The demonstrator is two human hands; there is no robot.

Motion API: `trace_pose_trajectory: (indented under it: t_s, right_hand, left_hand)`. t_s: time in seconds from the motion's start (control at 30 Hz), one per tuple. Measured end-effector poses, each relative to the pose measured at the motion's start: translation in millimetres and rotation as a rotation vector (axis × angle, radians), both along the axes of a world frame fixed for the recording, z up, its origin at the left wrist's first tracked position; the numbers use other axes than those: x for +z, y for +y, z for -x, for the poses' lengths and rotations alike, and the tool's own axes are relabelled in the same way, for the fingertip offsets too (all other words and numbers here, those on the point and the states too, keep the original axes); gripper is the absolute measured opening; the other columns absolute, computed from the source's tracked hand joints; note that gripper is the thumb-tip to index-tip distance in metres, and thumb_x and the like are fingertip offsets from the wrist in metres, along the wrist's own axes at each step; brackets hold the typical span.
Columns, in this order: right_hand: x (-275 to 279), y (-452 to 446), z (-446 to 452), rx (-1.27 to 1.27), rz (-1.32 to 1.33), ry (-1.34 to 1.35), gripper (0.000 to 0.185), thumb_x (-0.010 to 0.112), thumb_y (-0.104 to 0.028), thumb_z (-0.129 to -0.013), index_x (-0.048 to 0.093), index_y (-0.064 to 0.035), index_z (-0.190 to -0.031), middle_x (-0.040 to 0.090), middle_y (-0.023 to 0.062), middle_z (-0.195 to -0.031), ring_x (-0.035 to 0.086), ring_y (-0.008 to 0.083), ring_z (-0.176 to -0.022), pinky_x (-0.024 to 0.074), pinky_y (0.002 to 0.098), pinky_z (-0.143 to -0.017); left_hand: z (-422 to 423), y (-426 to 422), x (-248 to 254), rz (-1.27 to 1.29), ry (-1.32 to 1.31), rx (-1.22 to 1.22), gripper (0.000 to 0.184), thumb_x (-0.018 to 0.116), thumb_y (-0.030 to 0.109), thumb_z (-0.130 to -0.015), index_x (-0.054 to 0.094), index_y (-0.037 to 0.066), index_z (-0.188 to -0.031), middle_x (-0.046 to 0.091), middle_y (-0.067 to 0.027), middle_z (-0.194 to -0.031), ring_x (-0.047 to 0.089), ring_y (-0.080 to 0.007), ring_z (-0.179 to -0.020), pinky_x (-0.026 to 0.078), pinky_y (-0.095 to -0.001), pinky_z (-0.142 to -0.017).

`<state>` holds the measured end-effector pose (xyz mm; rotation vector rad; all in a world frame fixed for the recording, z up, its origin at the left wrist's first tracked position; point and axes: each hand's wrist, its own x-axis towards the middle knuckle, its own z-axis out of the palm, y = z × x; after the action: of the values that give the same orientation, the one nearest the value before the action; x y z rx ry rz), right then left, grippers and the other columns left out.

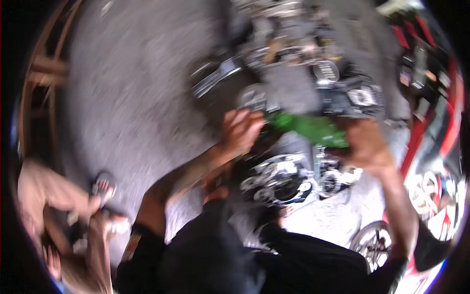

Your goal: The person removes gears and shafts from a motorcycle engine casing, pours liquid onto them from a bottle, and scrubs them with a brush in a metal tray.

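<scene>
A green plastic bottle [313,130] lies almost level between my two hands, its edges smeared by motion. My right hand [367,144] is closed round its wide end. At the narrow end, my left hand [240,131] has its fingers curled against the neck; whether a cap is in them I cannot make out. Below the bottle is a metal engine part [281,181] with a round dark opening. Beyond my left hand rests a dark tray [205,100] with a shiny metal piece in it.
Loose engine parts [293,49] crowd the ground ahead, with a black and silver part [360,95] at right. A red motorcycle [450,117] lines the right side, with a wheel [374,242] lower down. Another person's sandalled foot [104,188] is at left, near a wooden frame [49,71].
</scene>
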<state>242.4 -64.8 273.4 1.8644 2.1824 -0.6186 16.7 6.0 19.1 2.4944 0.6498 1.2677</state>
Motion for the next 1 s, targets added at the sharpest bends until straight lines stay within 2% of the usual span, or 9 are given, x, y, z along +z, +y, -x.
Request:
trace_pose_trajectory:
  t_s: [0.03,0.07,0.27,0.5,0.63,0.7,0.8,0.93,1.0]
  right_hand:
    - [2.9,-0.9,-0.7,-0.053,0.442,-0.254,0.039,0.072,-0.037,-0.077,0.066,0.0003,-0.087,0.064,0.0190,-0.072,0.062,0.0332,-0.066,0.0497,0.0442,-0.063]
    - [-2.5,-25.7,-10.0,-0.250,0.334,-0.093,0.045,0.071,-0.044,-0.078,0.066,0.0011,-0.074,0.062,0.0189,-0.065,0.062,0.0329,-0.063,0.0507,0.0445,-0.062]
    - [-44.0,-147.0,-14.5,-0.554,-0.246,0.568,0.066,0.079,-0.031,-0.072,0.052,0.0001,-0.123,0.065,0.0211,-0.100,0.066,0.0316,-0.091,0.0527,0.0376,-0.080]
    - [-119.4,-259.6,31.3,-1.250,-0.989,0.992,0.066,0.077,-0.015,-0.073,0.047,0.0028,-0.129,0.060,0.0087,-0.113,0.054,0.0168,-0.103,0.0420,0.0307,-0.092]
    - [-140.0,-311.8,49.2,-1.556,-1.167,1.154,0.055,0.075,-0.011,-0.074,0.052,0.0013,-0.123,0.063,0.0061,-0.106,0.057,0.0145,-0.096,0.0437,0.0295,-0.087]
    - [-160.6,-342.0,54.3,-1.678,-1.229,1.076,0.048,0.074,-0.013,-0.074,0.056,0.0006,-0.116,0.063,0.0055,-0.100,0.059,0.0145,-0.088,0.0462,0.0288,-0.081]
    - [-178.7,-382.2,59.9,-1.795,-1.374,1.066,0.050,0.074,-0.022,-0.077,0.055,0.0009,-0.117,0.061,0.0060,-0.097,0.056,0.0149,-0.086,0.0462,0.0305,-0.078]
    - [-177.1,-408.1,71.6,-1.827,-1.478,0.935,0.060,0.071,-0.035,-0.080,0.051,0.0025,-0.122,0.061,0.0164,-0.114,0.056,0.0221,-0.103,0.0425,0.0326,-0.090]
    - [-172.0,-411.3,72.2,-1.765,-1.528,0.948,0.051,0.069,-0.033,-0.084,0.051,-0.0007,-0.118,0.061,0.0104,-0.111,0.054,0.0146,-0.089,0.0433,0.0280,-0.075]
  left_hand:
    - [-10.4,-4.5,5.8,-0.077,-0.205,0.179,0.021,0.068,0.009,-0.072,0.063,0.010,-0.092,0.064,-0.0019,-0.091,0.059,-0.0226,-0.086,0.041,-0.0411,-0.072]
    - [-5.5,-0.4,-9.3,0.008,-0.130,0.085,0.024,0.070,0.010,-0.070,0.064,0.009,-0.093,0.064,-0.0048,-0.088,0.060,-0.0244,-0.083,0.043,-0.0431,-0.072]
    - [25.1,7.9,-0.4,0.234,0.180,-0.063,0.034,0.069,-0.002,-0.074,0.047,0.005,-0.100,0.049,-0.0062,-0.084,0.048,-0.0269,-0.085,0.038,-0.0398,-0.077]
    - [25.6,51.6,-73.0,0.918,-0.330,-0.312,0.040,0.073,0.008,-0.072,0.040,0.010,-0.095,0.038,0.0006,-0.088,0.040,-0.0121,-0.085,0.036,-0.0266,-0.081]
    - [19.6,56.2,-56.6,0.622,-0.194,-0.331,0.041,0.077,0.020,-0.074,0.043,0.011,-0.094,0.037,0.0007,-0.089,0.040,-0.0122,-0.084,0.036,-0.0227,-0.078]
    - [18.2,56.9,-50.5,1.617,-0.662,-0.383,0.032,0.073,0.023,-0.079,0.047,0.012,-0.093,0.039,0.0024,-0.087,0.040,-0.0099,-0.082,0.038,-0.0214,-0.073]
    - [15.5,53.0,-38.6,1.465,-0.509,-0.395,0.016,0.063,0.011,-0.087,0.047,0.012,-0.088,0.040,0.0028,-0.085,0.040,-0.0071,-0.082,0.044,-0.0247,-0.069]
    - [16.3,50.4,-31.5,0.184,0.294,-0.174,0.034,0.070,-0.001,-0.076,0.048,0.006,-0.101,0.042,-0.0019,-0.090,0.045,-0.0152,-0.084,0.042,-0.0281,-0.079]
    - [21.7,55.9,-48.8,0.279,0.257,-0.242,0.033,0.070,-0.001,-0.077,0.048,0.006,-0.101,0.042,-0.0028,-0.090,0.045,-0.0160,-0.085,0.042,-0.0288,-0.080]
